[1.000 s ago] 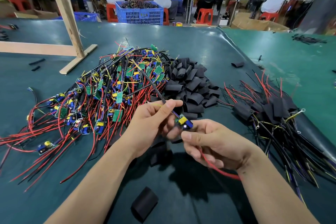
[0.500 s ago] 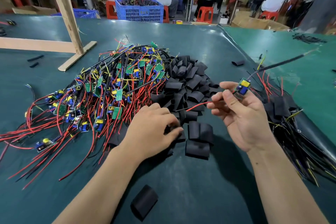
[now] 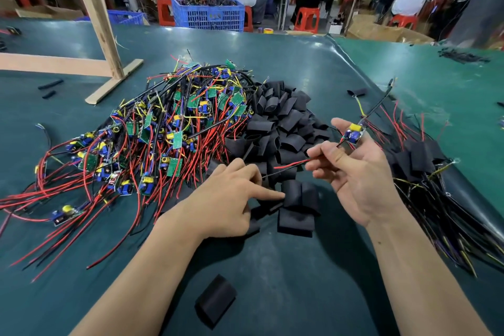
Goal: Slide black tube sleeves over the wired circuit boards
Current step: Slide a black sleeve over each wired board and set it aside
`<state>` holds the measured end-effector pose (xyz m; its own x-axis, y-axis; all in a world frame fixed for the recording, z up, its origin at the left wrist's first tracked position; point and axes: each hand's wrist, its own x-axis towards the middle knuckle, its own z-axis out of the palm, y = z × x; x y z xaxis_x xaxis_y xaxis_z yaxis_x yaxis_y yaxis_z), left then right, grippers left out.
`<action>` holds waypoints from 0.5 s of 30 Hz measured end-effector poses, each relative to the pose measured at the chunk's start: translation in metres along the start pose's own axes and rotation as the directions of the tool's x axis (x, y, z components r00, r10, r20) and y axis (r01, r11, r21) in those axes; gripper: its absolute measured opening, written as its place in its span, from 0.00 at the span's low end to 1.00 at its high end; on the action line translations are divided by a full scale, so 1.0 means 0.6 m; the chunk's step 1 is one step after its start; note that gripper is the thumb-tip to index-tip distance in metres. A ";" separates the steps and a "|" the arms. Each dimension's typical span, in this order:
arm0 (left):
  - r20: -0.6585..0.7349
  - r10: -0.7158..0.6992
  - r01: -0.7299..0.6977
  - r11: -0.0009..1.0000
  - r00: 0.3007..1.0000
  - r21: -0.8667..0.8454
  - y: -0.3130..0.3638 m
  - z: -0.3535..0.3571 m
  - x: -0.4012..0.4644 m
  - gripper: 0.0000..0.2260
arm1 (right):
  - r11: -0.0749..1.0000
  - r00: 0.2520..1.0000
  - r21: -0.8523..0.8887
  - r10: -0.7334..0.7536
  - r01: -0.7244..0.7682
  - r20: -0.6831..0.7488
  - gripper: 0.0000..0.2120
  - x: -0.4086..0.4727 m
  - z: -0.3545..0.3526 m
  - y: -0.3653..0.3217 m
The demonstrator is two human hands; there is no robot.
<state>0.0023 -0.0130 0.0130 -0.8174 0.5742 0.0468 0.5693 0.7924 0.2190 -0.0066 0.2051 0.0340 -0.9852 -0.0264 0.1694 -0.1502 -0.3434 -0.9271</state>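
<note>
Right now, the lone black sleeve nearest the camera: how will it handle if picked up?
The lone black sleeve lies flattened and creased, so it is probably soft and collapses under a pinch. It looks thin-walled, so likely very light. Being flat, it should not roll, though a push would probably slide it across the smooth green mat.

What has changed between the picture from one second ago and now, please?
The right hand carried the circuit board up and rightward, gripping its wires. The left hand let go and dropped to the loose black sleeves. Both piles stayed put.
</note>
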 end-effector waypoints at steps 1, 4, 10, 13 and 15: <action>0.011 -0.006 0.006 1.000 1.000 0.004 0.001 0.001 0.001 0.31 | 1.000 1.000 -0.002 0.002 -0.002 0.005 0.15 0.000 0.001 0.000; -0.022 -0.036 0.036 0.999 0.999 0.013 0.005 0.006 0.002 0.28 | 0.999 1.000 0.037 0.018 -0.018 0.005 0.11 0.000 0.006 -0.002; -0.064 -0.054 0.054 0.999 0.996 -0.001 0.000 0.007 0.007 0.18 | 1.000 1.000 0.020 0.024 -0.024 0.004 0.14 0.000 0.010 -0.003; -0.058 -0.034 0.032 0.999 0.998 -0.040 -0.004 0.002 0.003 0.20 | 1.000 1.000 -0.017 -0.009 0.009 -0.017 0.14 0.001 0.008 -0.001; -0.057 -0.009 0.005 0.998 0.998 -0.063 -0.007 -0.001 -0.002 0.21 | 0.999 0.999 -0.018 -0.030 0.030 -0.035 0.13 0.003 0.007 0.000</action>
<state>0.0012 -0.0172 0.0127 -0.8260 0.5545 0.1008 0.5584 0.7809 0.2798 -0.0078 0.2010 0.0354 -0.9825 0.0173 0.1855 -0.1808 -0.3270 -0.9276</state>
